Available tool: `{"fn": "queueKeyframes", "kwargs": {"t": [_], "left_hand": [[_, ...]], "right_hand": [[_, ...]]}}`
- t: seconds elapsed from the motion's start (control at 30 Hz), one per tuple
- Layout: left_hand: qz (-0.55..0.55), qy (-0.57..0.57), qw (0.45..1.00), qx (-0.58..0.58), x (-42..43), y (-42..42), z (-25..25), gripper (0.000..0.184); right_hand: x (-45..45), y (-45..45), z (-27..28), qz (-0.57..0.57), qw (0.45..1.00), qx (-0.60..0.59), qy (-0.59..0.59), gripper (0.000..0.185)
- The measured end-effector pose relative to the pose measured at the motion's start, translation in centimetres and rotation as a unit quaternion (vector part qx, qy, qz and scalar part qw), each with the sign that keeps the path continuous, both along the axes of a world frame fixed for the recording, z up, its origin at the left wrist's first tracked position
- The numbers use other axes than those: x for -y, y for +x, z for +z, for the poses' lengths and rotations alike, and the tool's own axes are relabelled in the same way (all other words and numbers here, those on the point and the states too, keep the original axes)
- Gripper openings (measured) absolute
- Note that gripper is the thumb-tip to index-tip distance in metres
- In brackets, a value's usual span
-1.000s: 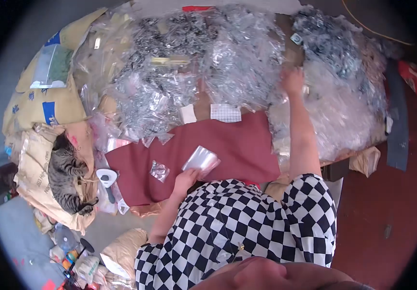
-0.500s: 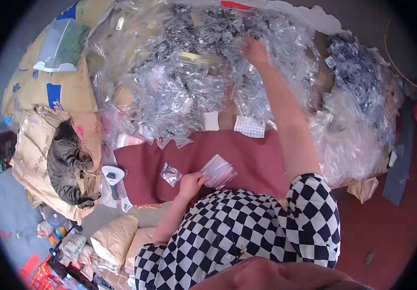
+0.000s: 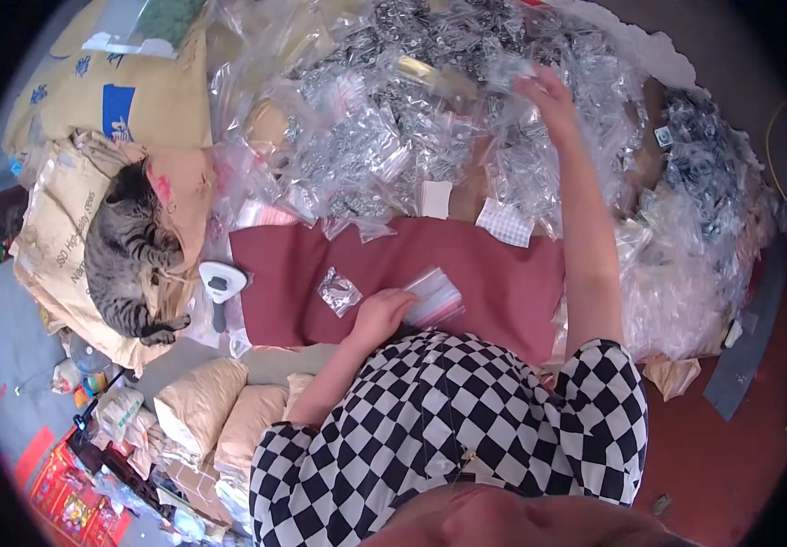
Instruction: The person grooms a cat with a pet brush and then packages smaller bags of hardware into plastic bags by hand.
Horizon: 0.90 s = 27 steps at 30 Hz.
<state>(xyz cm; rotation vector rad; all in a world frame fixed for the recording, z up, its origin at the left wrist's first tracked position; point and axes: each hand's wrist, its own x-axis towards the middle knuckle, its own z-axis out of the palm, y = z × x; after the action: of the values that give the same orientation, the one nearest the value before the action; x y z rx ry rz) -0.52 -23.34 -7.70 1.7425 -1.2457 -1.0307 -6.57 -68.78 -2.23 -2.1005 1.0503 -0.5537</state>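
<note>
While a great heap of clear bags (image 3: 357,150) fills the far side, work looks midstream

Because that heap sprawls from left to right, there seems plenty left, many of its bags packed with small dark or silvery pieces. Nearer, a maroon cloth (image 3: 503,283) lies spread before the worker, and off to the left, what a sight, a cat (image 3: 124,255) stretched out on a brown paper sack (image 3: 65,223)!

Now the hands. Out at the far right goes the right hand (image 3: 544,98), over the heap, fingers bent and blurred; whether they're apart or pinching a bag, I cannot tell. Close in, the left hand (image 3: 382,316) has thumb and fingers together, clamped on the left edge of some flat bags (image 3: 435,299), just above the near part of the cloth.

And the smallest player: one small bag (image 3: 339,292), something shiny inside, lying alone on the cloth, left of the flat bags and untouched. That may be one piece done; any wider tally can't be told from here.
</note>
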Motion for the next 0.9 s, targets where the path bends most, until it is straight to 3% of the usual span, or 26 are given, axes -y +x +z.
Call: {"fn": "queueKeyframes", "kwargs": {"t": [0.03, 0.07, 0.1, 0.17, 0.2, 0.23, 0.3, 0.4, 0.47, 0.57, 0.7, 0.77, 0.8, 0.9], "left_hand": [[-0.003, -0.014, 1.0, 0.005, -0.1, 0.1, 0.8, 0.013], [0.001, -0.013, 1.0, 0.006, 0.1, 0.2, 0.6, 0.013], [0.0, -0.01, 1.0, 0.021, 0.1, 0.1, 0.5, 0.012], [-0.005, -0.014, 0.999, 0.033, 0.1, -0.2, 0.6, 0.01], [-0.005, -0.016, 0.999, 0.034, -0.1, -0.3, 0.5, 0.01], [-0.012, -0.018, 0.999, 0.038, -0.2, -0.4, 0.4, 0.011], [-0.019, -0.028, 0.998, 0.044, -0.5, -0.5, 0.6, 0.011], [-0.013, -0.034, 0.998, 0.059, -0.8, -0.9, 1.3, 0.012], [0.001, -0.053, 0.996, 0.066, -1.0, -1.0, 1.6, 0.011], [0.013, -0.047, 0.996, 0.073, -1.6, -1.0, 2.3, 0.012], [0.031, -0.042, 0.996, 0.07, -2.2, -0.7, 1.7, 0.013], [0.065, -0.061, 0.993, 0.076, -2.3, -0.6, 1.5, 0.015], [0.063, -0.065, 0.993, 0.074, -2.1, -0.5, 1.4, 0.015], [0.085, -0.099, 0.989, 0.075, -1.5, 0.0, 1.3, 0.013]], "right_hand": [[-1.8, -0.8, 1.9, -0.035, 0.973, 0.167, 0.153, 0.023], [-2.8, -1.1, 2.8, -0.065, 0.892, 0.328, 0.303, 0.027], [-3.9, -1.3, 3.7, -0.063, 0.892, 0.327, 0.306, 0.027], [-6.0, -1.5, 5.5, 0.061, 0.895, 0.259, 0.359, 0.04], [-7.1, -0.9, 6.1, 0.114, 0.914, 0.14, 0.362, 0.047], [-8.1, 0.1, 6.5, 0.166, 0.919, 0.019, 0.358, 0.054], [-10.8, 1.2, 2.6, 0.187, 0.926, -0.08, 0.317, 0.063], [-12.8, 2.6, -6.1, 0.167, 0.952, -0.132, 0.221, 0.069], [-13.3, 3.5, -9.2, 0.163, 0.972, -0.163, 0.044, 0.068], [-13.8, 3.7, -8.6, 0.162, 0.957, -0.241, -0.004, 0.066], [-13.1, 1.4, -5.4, 0.13, 0.974, -0.182, -0.025, 0.053], [-12.6, -0.1, -2.5, 0.095, 0.978, -0.167, 0.078, 0.051], [-11.6, -0.6, -2.0, 0.092, 0.979, -0.168, 0.075, 0.051], [-8.8, -0.6, -0.6, 0.136, 0.951, -0.277, -0.017, 0.052]]}}
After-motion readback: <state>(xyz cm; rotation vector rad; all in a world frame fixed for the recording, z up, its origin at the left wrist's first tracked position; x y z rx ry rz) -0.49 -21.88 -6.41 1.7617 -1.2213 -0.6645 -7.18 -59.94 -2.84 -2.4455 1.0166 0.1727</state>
